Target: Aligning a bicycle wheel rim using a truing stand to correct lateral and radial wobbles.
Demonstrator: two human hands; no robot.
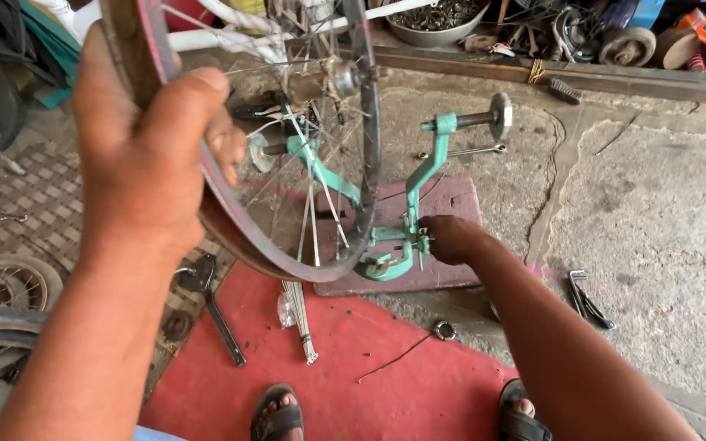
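Left hand, mine, wraps bicycle wheel rim, upright over green truing stand | stiff, light, spokes fragile; grip rim | right hand pinches stand's base knob.

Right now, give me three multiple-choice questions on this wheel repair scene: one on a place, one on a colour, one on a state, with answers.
1. Where does the bundle of spokes lie?
A. On the red mat
B. In the metal bowl
C. On the wooden beam

2. What colour is the truing stand?
A. Yellow
B. Light green
C. Black

3. How is the wheel rim held?
A. Lying flat on the floor
B. Hanging from a hook
C. Gripped by the left hand

Answers: 1 A, the spokes rest on the mat's upper edge below the rim. 2 B, its arms and base are painted light green. 3 C, the left hand's fingers wrap around the rim while the right hand touches the stand's base.
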